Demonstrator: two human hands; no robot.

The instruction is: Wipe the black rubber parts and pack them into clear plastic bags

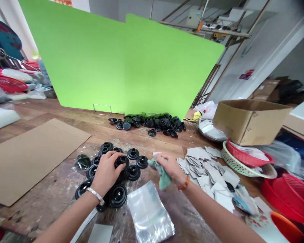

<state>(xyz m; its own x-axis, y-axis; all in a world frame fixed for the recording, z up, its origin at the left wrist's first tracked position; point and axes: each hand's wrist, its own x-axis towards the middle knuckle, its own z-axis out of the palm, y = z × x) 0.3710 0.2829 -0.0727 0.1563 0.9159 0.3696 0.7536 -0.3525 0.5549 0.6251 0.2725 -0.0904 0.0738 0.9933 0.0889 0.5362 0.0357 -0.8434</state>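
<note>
My left hand (106, 172) is closed round a black round plastic part (121, 161) in a near cluster of several such parts (118, 195) on the wooden table (66, 189). My right hand (170, 167) is closed on a pale green cloth (162, 175), just right of the cluster. A stack of clear plastic bags (150, 213) lies in front of both hands. A silver bangle sits on my left wrist, a beaded band on my right.
Further black parts (152, 122) are heaped by the green screen (121, 64). Small white cards (207, 170) spread to the right, beside stacked baskets (245, 161), a cardboard box (250, 119) and red tubs (288, 197). A cardboard sheet (32, 155) lies at left.
</note>
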